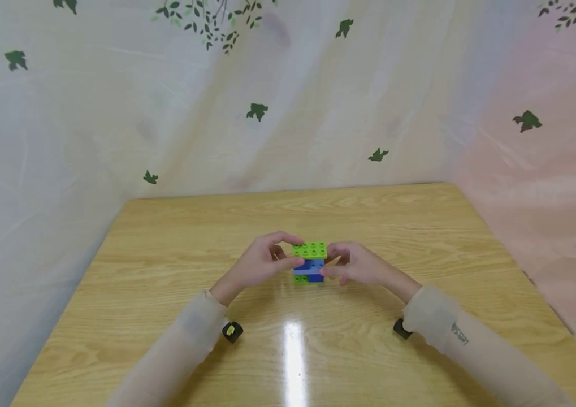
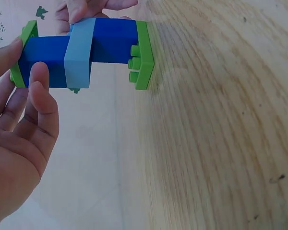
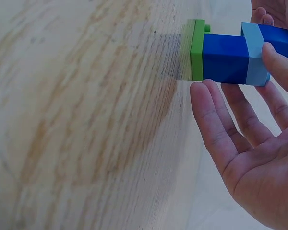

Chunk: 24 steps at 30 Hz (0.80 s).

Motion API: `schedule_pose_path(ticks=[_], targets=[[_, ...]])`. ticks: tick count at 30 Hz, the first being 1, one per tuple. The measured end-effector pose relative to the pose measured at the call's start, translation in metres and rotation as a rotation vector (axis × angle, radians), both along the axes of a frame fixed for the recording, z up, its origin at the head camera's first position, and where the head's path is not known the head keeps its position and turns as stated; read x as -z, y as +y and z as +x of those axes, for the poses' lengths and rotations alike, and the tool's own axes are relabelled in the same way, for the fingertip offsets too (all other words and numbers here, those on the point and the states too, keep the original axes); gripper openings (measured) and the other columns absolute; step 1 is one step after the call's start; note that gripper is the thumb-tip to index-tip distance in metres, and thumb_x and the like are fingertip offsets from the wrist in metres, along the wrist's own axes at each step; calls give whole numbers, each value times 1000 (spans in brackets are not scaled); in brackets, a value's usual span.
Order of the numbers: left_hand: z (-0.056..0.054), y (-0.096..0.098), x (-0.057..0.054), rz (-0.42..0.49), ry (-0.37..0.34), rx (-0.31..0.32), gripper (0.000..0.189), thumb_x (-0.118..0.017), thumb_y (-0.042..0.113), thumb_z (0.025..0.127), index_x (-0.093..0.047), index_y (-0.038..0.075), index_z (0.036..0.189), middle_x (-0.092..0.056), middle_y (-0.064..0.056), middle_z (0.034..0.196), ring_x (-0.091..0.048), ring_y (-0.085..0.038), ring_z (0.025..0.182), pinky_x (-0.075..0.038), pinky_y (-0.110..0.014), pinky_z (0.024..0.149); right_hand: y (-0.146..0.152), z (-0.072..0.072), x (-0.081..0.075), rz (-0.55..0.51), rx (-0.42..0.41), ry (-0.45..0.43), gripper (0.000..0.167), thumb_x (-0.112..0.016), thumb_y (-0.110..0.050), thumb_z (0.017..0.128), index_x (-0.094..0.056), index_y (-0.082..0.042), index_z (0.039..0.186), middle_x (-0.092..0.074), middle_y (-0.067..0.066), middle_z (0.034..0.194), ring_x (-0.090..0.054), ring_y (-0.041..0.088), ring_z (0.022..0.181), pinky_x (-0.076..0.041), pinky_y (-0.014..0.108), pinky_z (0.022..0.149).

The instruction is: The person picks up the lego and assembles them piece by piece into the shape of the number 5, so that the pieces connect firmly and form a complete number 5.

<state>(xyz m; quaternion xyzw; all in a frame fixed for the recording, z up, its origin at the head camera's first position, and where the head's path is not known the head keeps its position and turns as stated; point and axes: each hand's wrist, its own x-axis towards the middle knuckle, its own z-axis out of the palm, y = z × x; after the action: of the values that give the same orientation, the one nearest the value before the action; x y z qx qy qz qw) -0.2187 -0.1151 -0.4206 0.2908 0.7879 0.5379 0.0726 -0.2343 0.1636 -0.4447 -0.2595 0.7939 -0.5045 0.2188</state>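
Note:
A small tower of toy building bricks stands upright on the table, between both hands. Its top is a green studded plate (image 1: pixel 313 250), above an upper dark blue brick (image 2: pixel 55 50). Below come a light blue brick (image 2: pixel 79 50), a lower dark blue brick (image 3: pixel 225 58) set off to the right, and a green base plate (image 2: pixel 145 57). My left hand (image 1: pixel 262 263) pinches the upper end, thumb and fingers at the top plate and upper dark blue brick. My right hand (image 1: pixel 366 264) holds the tower's right side, thumb against the light blue brick; its far fingertips are partly hidden.
The wooden table (image 1: pixel 181 243) reaches back to a pale cloth backdrop (image 1: pixel 308 113) printed with green birds and leaves. Dark wrist devices (image 1: pixel 233 332) hang below both sleeves. A bright light reflection lies on the tabletop in front of the tower.

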Motion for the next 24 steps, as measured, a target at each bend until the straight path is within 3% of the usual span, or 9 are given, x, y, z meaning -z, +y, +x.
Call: schedule_pose_path(ticks=[5,13,24], targets=[[-1,2,-3,-19,7,-2,31,-77,18,93,-69,12,122,-70,0,115,-62,-25,69,-47,-24,54,-1,1,-2,16,16,-21,32,-76,-28,94,-68,-11,120,-67,11,116,-68,34,89,-61,46,66],[0,5,-8,-43,-13,4,29,-79,18,91,-69,8,117,-70,-7,115,-66,-42,77,-48,-24,54,-1,0,-1,26,18,-44,30,-77,-29,93,-68,-12,116,-67,10,116,-67,34,89,-61,45,68],[-1,5,-4,-28,-30,-9,29,-79,17,91,-69,9,117,-69,-4,114,-66,-23,75,-56,-31,62,-1,1,-1,24,19,-52,30,-76,-29,93,-68,-12,117,-66,11,117,-67,32,88,-60,44,68]])
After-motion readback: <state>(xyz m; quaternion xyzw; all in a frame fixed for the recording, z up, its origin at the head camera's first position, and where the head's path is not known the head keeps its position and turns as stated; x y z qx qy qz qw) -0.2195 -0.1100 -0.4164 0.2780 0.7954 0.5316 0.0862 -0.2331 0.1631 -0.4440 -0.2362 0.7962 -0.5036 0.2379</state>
